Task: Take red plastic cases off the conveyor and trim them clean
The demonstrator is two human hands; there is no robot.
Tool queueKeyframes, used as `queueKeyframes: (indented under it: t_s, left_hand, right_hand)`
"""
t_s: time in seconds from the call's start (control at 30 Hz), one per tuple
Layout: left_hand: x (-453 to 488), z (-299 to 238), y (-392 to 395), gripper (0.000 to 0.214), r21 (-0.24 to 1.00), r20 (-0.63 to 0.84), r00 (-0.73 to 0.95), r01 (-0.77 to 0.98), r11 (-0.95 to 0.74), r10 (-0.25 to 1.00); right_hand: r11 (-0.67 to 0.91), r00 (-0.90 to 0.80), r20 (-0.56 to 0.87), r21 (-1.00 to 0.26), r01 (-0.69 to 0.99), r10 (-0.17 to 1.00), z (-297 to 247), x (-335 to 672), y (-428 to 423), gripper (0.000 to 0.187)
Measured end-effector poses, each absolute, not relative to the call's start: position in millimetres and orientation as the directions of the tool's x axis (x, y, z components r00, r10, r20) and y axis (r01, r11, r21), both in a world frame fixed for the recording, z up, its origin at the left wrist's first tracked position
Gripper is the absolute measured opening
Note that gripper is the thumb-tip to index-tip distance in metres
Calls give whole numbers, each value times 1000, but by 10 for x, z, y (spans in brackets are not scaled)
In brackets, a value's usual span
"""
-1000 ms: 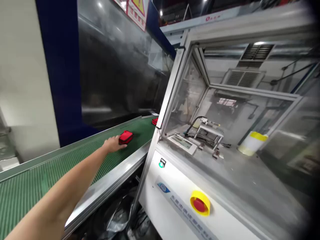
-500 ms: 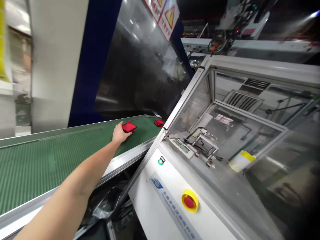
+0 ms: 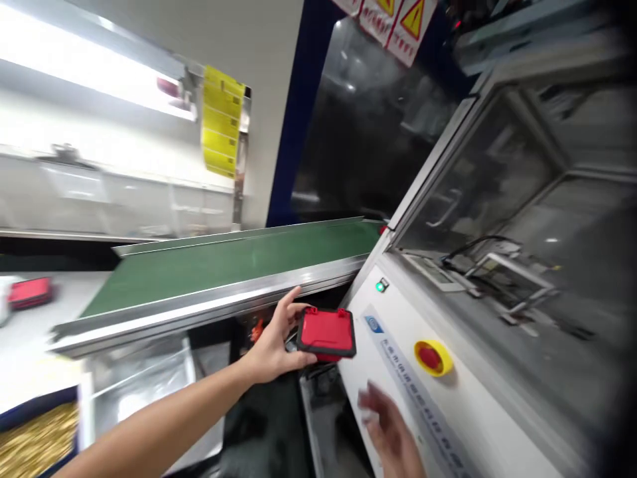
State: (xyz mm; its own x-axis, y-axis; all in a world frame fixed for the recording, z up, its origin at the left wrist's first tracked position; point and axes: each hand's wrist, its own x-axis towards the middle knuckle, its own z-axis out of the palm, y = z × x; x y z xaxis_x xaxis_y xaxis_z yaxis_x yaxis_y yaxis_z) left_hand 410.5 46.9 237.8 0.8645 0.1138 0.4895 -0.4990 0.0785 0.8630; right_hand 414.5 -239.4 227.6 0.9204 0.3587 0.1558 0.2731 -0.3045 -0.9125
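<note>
Holding red plastic cover (image 3: 326, 332) in left hand (image 3: 279, 342), thumb and fingers pinching its left edge, below conveyor (image 3: 233, 255) front edge, beside white machine cabinet (image 3: 398, 372). Right hand (image 3: 391, 428) blurred, fingers spread, empty. Part's off the belt; not set down anywhere.

A flat, rectangular red plastic part (image 3: 326, 331) with a black rim sits just below the middle of the frame, its red face up and tilted slightly, held at its left edge in my left hand (image 3: 275, 344).
</note>
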Motion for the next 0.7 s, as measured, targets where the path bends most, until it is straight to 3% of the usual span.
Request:
queueKeyframes:
  t_s: [0.1, 0.17, 0.23, 0.33, 0.53, 0.63, 0.7]
  left_hand:
    - [3360, 2414, 277, 111, 889, 446, 885, -455, 45, 131]
    - [2912, 2442, 185, 112, 907, 419, 888, -421, -33, 188]
    - [2487, 2455, 91, 113, 921, 388, 878, -375, -102, 280]
    - [1906, 2440, -84, 111, 949, 313, 844, -291, -119, 435]
    - [1177, 2280, -407, 101, 961, 164, 685, -274, 42, 710]
    - [1079, 2063, -494, 101, 894, 40, 603, -378, 241, 797]
    - [1062, 1893, -494, 92, 779, -69, 584, -475, 409, 809]
  right_hand:
    - [-50, 749, 220, -946, 319, 625, 2358, 4184, -2155, 98]
    - [25, 631, 226, -950, 311, 742, 2402, 4108, -2001, 100]
    - [57, 553, 211, -958, 282, 806, 2390, 3954, -1884, 91]
    - [113, 442, 167, -983, 146, 881, 2253, 3651, -1756, 86]
    - [152, 292, 85, -964, -218, 953, 1870, 2931, -1534, 78]
    - [97, 311, -1, -950, -298, 950, 1696, 2569, -1485, 75]
    - [41, 355, -74, -952, -304, 932, 1560, 2374, -1449, 77]
